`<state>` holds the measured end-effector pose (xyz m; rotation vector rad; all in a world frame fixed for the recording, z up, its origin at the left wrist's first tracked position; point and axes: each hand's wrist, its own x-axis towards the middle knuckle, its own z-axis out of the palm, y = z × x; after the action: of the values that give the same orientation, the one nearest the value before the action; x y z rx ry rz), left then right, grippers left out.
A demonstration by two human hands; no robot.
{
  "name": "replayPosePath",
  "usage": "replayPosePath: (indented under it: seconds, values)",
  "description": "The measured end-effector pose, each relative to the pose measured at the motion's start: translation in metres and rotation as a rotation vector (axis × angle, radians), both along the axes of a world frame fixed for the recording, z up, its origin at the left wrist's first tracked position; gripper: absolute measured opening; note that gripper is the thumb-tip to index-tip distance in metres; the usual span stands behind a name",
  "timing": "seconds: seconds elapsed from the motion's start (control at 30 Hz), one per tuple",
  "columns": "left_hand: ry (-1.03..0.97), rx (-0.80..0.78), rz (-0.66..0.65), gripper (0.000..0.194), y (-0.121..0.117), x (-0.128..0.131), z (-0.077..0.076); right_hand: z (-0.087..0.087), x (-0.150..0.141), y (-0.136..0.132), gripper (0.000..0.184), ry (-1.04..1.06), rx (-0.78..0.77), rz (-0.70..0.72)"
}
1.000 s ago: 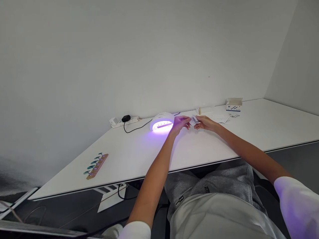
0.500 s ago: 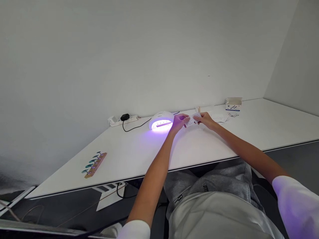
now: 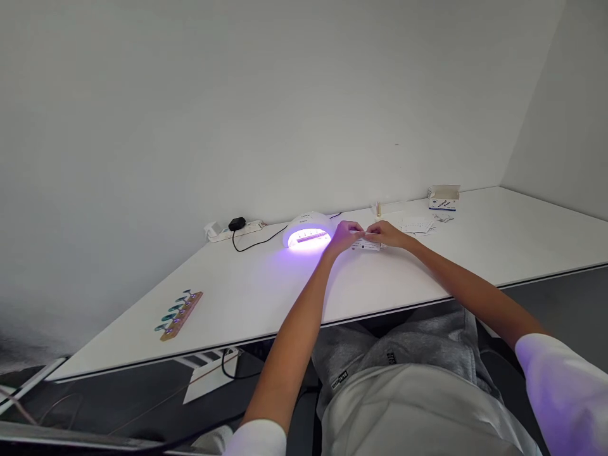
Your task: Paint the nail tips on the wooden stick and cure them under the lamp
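Note:
My left hand (image 3: 348, 237) and my right hand (image 3: 386, 234) meet over the table, fingertips pinched close together. Between them they grip the top edge of a white printed sachet (image 3: 367, 245), whose lower part hangs below the fingers. Just left of my left hand stands a white nail lamp (image 3: 310, 221), glowing violet, with a narrow strip (image 3: 311, 238) inside it. Behind my right hand lie white sheets with small markings (image 3: 417, 225). A small upright bundle of thin sticks (image 3: 379, 209) shows behind the hands.
An opened box labelled alcohol pads (image 3: 443, 199) stands at the back right, with small thin pieces (image 3: 443, 218) before it. At the left lies a wooden holder with several green-blue nail tips (image 3: 179, 316). A power strip (image 3: 237, 232) with a black adapter (image 3: 237, 223) runs along the wall.
The sachet has turned from tilted and face-up to hanging lower under my fingers. My hands have drawn together, their fingertips now meeting at its top edge.

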<state>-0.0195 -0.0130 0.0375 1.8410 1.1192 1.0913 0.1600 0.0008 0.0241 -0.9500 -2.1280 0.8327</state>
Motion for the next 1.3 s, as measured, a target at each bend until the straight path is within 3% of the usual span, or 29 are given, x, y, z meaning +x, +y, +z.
replayPosePath:
  seconds: [0.13, 0.3, 0.5, 0.77, 0.93, 1.13, 1.3]
  values:
    - [-0.077, -0.120, -0.079, 0.016, -0.002, -0.002, 0.005, 0.001, -0.002, 0.001, 0.031, 0.124, -0.102, 0.013]
    - [-0.240, -0.119, -0.087, 0.026, -0.003, 0.000, 0.004, 0.001, -0.008, -0.001, 0.025, 0.320, -0.200, 0.020]
    - [-0.428, -0.117, -0.065, 0.031, -0.002, 0.009, -0.001, 0.000, -0.015, -0.003, 0.021, 0.457, -0.200, -0.056]
    - [-0.517, -0.119, -0.044, 0.029, -0.003, 0.014, 0.001, -0.002, -0.020, -0.007, 0.021, 0.529, -0.152, -0.098]
    - [-0.523, -0.128, -0.008, 0.032, -0.001, 0.017, 0.003, -0.001, -0.022, -0.007, 0.031, 0.515, -0.105, -0.145]
    - [-0.437, -0.098, 0.027, 0.035, 0.000, 0.007, 0.005, 0.004, -0.003, 0.005, 0.034, 0.362, -0.147, 0.007]
    - [-0.322, -0.073, 0.075, 0.035, 0.005, -0.001, 0.002, 0.008, 0.010, 0.010, 0.031, 0.293, -0.114, -0.094]
